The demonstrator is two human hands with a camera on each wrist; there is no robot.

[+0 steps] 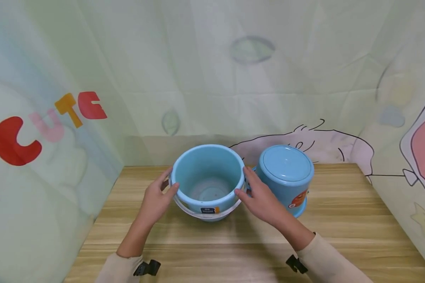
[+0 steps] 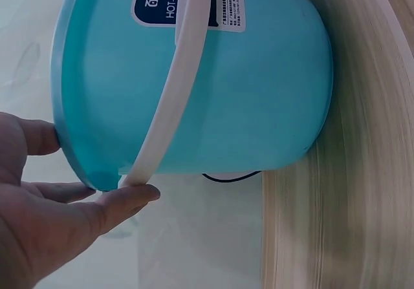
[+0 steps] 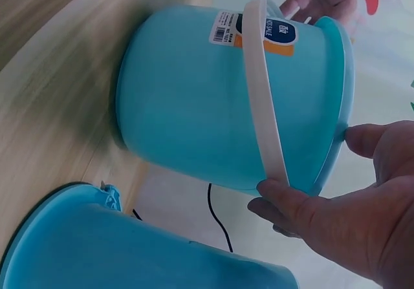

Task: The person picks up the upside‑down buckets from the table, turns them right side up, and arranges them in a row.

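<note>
A light-blue plastic bucket (image 1: 209, 165) stands upright on the wooden table, its mouth facing up. Its white handle (image 2: 169, 98) hangs down across the front, over a dark label (image 3: 279, 32). My left hand (image 1: 156, 200) grips the rim on the left, thumb on top and fingers against the outside near the handle's end. On the opposite side, my right hand (image 1: 260, 198) holds the rim the same way, with a finger touching the handle in the right wrist view. Just right of that hand, a second blue bucket (image 1: 287, 167) stands upside down.
The wooden table (image 1: 347, 220) ends against a pale printed curtain (image 1: 205, 78) at the back. Side curtains (image 1: 28, 212) close off both flanks. An orange-red sticker (image 1: 298, 199) is on the upturned bucket, close to my right forearm.
</note>
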